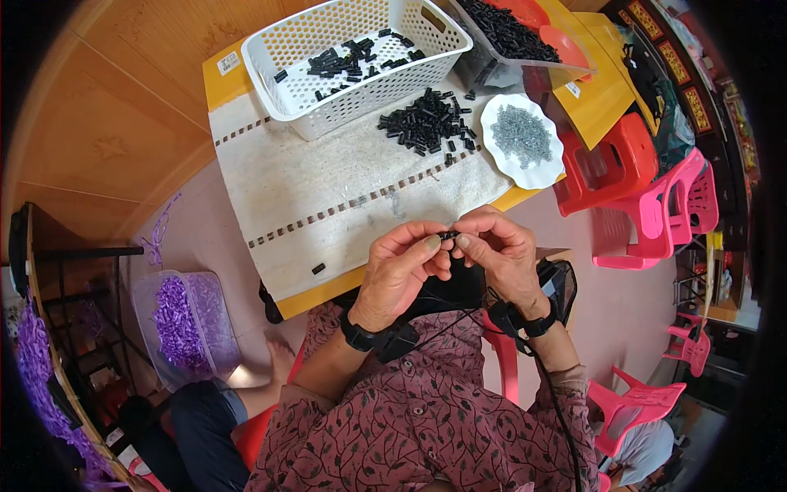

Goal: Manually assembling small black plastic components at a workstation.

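Note:
My left hand (407,261) and my right hand (498,256) meet above the table's near edge, fingertips pinched together. Between them is a small black cylindrical piece (448,235), mostly covered by thumbs and fingers; whether a second part is in the pinch cannot be seen. Beyond my hands lies a loose pile of short black cylindrical pieces (428,123) on the cloth. To its right, a white scalloped plate (501,166) holds many small clear pieces (522,135). One single black piece (318,269) rests on the cloth to the left of my left hand.
A white perforated basket (361,105) with scattered black pieces stands at the back, beside a clear bin (492,74) full of them. Red and pink stools (615,160) are at right. A plastic tub (220,320) of purple pieces sits on the floor left, near another person's leg (264,385).

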Demonstrator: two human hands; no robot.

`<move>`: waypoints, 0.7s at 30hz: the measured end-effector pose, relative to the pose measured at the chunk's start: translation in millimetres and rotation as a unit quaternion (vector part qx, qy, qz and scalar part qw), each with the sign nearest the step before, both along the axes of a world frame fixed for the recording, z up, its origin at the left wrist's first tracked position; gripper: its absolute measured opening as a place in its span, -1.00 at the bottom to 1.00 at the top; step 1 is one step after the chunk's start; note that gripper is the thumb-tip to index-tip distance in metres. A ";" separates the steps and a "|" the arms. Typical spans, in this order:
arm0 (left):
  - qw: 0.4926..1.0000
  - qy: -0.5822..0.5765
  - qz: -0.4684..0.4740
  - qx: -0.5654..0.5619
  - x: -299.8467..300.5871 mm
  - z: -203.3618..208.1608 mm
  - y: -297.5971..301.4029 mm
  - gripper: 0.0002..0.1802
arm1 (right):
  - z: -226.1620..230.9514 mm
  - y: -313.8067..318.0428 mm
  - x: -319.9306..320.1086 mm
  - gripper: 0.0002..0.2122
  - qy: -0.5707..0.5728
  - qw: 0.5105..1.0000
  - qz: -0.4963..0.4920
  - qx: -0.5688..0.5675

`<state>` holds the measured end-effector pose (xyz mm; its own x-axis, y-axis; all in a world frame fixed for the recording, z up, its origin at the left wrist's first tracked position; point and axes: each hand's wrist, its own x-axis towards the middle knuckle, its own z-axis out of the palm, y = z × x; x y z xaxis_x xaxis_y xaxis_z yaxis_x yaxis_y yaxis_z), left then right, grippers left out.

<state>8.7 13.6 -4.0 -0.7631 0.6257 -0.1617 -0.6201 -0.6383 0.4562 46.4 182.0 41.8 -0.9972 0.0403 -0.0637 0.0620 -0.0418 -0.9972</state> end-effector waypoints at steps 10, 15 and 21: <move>1.000 0.028 -0.008 -0.007 -1.0 -2.5 -0.6 -0.79 | 4.2 0.9 -0.8 -0.89 0.006 1.000 0.021 0.006; 0.996 0.078 -0.010 -0.046 0.2 -6.0 0.6 -0.77 | 11.3 0.4 0.2 -0.85 -0.067 0.997 0.036 0.027; 0.999 0.006 -0.038 0.002 -2.7 -4.6 0.0 -0.75 | 14.5 -2.8 -0.5 -0.81 -0.020 0.994 0.030 0.099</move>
